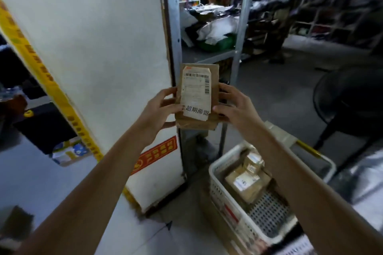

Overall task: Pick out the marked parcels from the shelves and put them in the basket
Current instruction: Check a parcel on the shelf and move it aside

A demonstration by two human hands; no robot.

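One flat brown cardboard parcel (196,95), bearing one white barcode label with bold black characters, is upright in the air at mid-scene, in front of a grey metal shelf rack (174,27). Two hands clamp it from either side. The left hand (159,114) curls its fingers round the left edge, thumb on the front. The right hand (238,107) grips the right edge, thumb tip at the label's corner. Both bare forearms stretch forward. Near right, low down, sits one white perforated plastic basket (222,198) holding at least two tape-wrapped brown boxes (244,184)
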